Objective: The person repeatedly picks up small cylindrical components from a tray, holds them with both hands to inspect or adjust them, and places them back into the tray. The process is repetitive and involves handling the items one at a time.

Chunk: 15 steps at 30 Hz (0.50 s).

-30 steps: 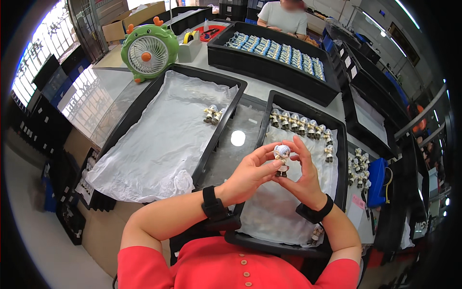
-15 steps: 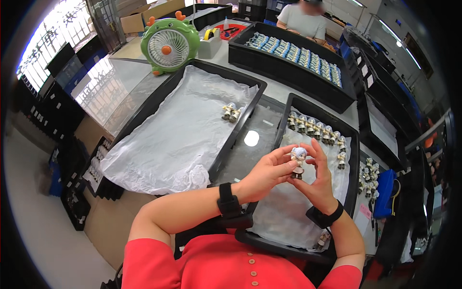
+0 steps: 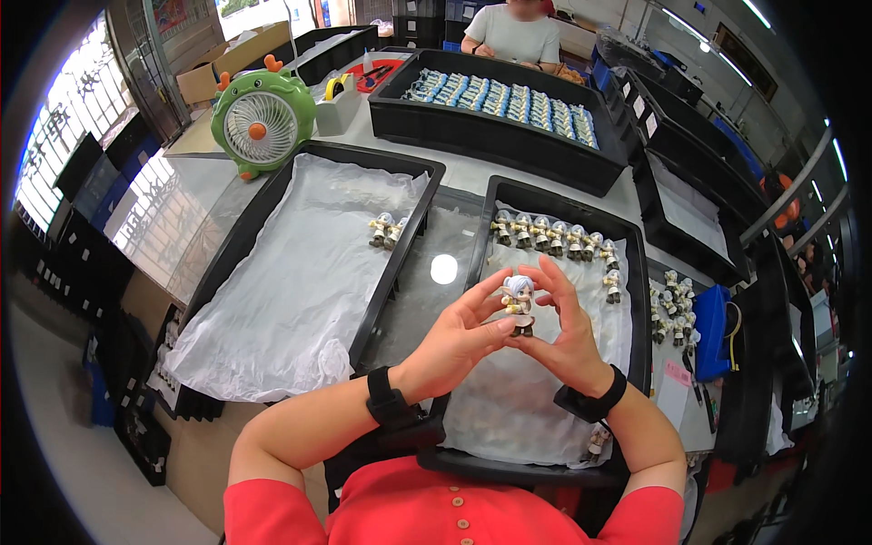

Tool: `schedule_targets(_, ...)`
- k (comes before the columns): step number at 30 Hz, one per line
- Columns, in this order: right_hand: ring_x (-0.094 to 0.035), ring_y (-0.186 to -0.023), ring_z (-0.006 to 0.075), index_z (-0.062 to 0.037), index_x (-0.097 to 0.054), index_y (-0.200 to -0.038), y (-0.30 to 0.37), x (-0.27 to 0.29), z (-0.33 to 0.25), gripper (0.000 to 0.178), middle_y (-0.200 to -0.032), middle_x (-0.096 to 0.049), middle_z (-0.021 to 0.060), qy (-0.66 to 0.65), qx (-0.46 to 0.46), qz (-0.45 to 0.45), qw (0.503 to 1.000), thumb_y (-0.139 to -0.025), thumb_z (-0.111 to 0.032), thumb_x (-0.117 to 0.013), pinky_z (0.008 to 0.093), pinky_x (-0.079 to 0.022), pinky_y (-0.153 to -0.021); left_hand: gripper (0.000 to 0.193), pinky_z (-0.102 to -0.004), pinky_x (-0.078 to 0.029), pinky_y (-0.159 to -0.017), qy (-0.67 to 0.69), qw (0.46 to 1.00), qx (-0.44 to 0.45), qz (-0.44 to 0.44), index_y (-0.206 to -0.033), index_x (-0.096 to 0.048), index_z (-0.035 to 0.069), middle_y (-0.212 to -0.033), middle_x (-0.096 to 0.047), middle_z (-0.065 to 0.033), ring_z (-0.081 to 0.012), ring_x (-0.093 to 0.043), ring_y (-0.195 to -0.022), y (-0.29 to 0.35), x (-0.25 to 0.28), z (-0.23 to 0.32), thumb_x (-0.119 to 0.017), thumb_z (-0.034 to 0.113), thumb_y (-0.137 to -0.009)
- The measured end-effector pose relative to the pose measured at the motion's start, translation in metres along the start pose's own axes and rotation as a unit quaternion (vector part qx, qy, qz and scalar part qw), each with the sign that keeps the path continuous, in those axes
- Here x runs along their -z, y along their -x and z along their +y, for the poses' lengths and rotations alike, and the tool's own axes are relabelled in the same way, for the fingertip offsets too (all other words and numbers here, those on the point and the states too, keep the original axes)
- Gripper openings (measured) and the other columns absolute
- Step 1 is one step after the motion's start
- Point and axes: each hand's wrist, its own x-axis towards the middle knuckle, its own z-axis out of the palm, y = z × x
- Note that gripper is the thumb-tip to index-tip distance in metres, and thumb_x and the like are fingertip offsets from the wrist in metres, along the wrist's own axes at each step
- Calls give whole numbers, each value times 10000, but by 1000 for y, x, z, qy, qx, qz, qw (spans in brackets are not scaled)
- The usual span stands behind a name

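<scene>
The worktable (image 3: 356,138) is spreading out before me, bearing everything close by. To my left, a black tray (image 3: 392,268) is lying under crumpled white paper; across the table a deep black bin (image 3: 490,150) is holding rows of blue-and-white pieces. Just in front of me, a narrower lined tray (image 3: 639,318) is sitting beneath my hands. A green fan (image 3: 259,127) is standing beyond the left tray, and a blue pouch (image 3: 713,331) is resting at far right.

My left hand (image 3: 459,336) is pinching between thumb and fingers; my right hand (image 3: 568,345) is curving around the other side, its thumb reaching the feet, though I cannot tell whether it is gripping too.

Small figurines (image 3: 558,236) are lining the narrower tray's far edge, and a pair (image 3: 388,231) is lying in the left tray. The pale-haired figurine (image 3: 520,307) I am grasping is staying upright between my hands, above the narrower tray.
</scene>
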Motion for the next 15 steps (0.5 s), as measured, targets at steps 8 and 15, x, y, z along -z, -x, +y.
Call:
schedule_targets(8, -501, -1167, 193, -117, -231, -1441, 1, 0, 2, 980, -1334, -491, 84, 29, 19, -4, 999, -660, -120, -823, 344, -415, -904, 556, -372, -446, -946, 12, 1000, 2, 19, -1444, -254, 118, -1288, -486, -95, -224, -529, -1154, -2, 4, -3, -513, 134, -952)
schedule_targets(15, -523, -1096, 230, -113, -256, -1427, 2, -1, -5, 996, -1215, -509, 108, 40, 55, 15, 998, -611, -87, -826, 356, -418, -891, 389, -318, -470, -878, 14, 999, 45, 22, -1326, -375, 99, -1186, -553, -77, -189, -587, -1073, 3, -2, 1, -480, 235, -977)
